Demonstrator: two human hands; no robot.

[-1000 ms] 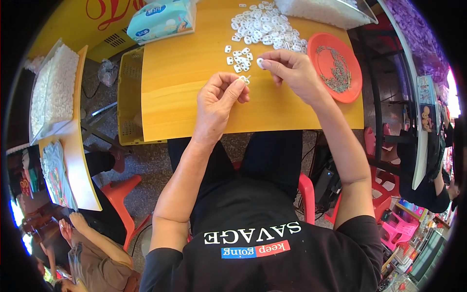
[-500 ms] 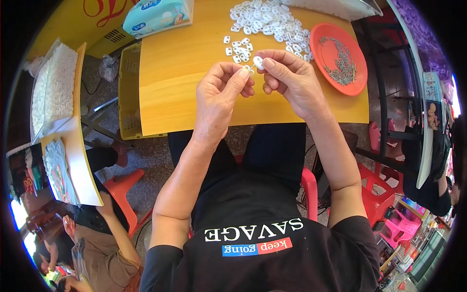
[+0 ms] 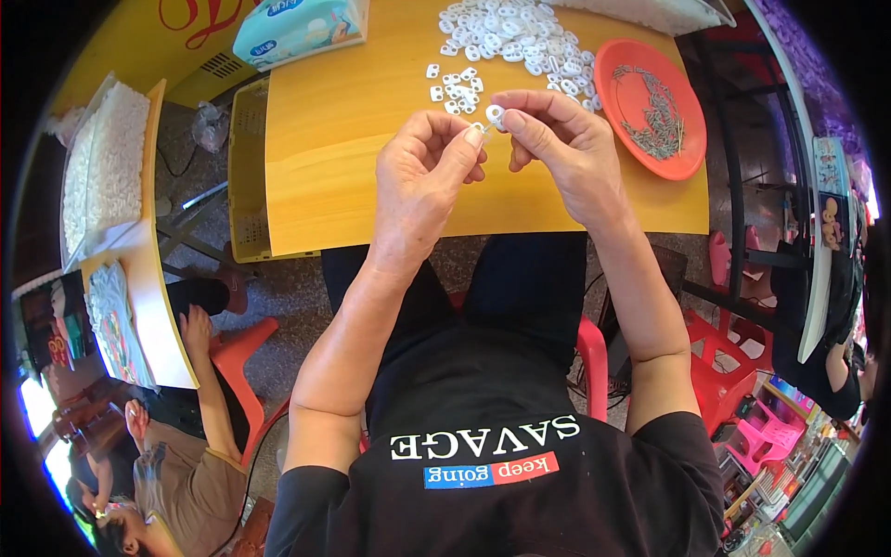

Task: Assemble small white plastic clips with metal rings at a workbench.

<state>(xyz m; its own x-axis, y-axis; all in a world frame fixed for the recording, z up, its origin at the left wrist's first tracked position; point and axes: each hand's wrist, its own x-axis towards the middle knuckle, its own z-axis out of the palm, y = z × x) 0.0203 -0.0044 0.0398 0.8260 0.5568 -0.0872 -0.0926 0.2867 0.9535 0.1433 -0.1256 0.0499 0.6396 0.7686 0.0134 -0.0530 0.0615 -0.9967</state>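
My left hand (image 3: 413, 176) and my right hand (image 3: 575, 158) are raised over the near half of the yellow table (image 3: 343, 176), fingertips almost meeting. Thumb and forefinger of the right pinch a white oval plastic piece (image 3: 495, 114) with a hole showing. The left pinches a small pale piece (image 3: 476, 127), mostly hidden by the thumb; a thin pin-like bit seems to show between the two. Just beyond my hands lies a small group of white two-holed pieces (image 3: 458, 93). A big heap of white oval pieces (image 3: 506, 32) is behind it.
A red plate (image 3: 685, 167) of thin metal pins (image 3: 661, 125) sits at the table's right. A blue tissue pack (image 3: 302, 35) is far left. A yellow crate (image 3: 247, 218) stands beside the table's left edge. At lower left, a person (image 3: 200, 483) sits near a side table (image 3: 167, 343).
The white oval piece has turned slightly in my right fingers, so its hole shows more clearly. Both hands stay nearly in place. The person at lower left has shifted an arm.
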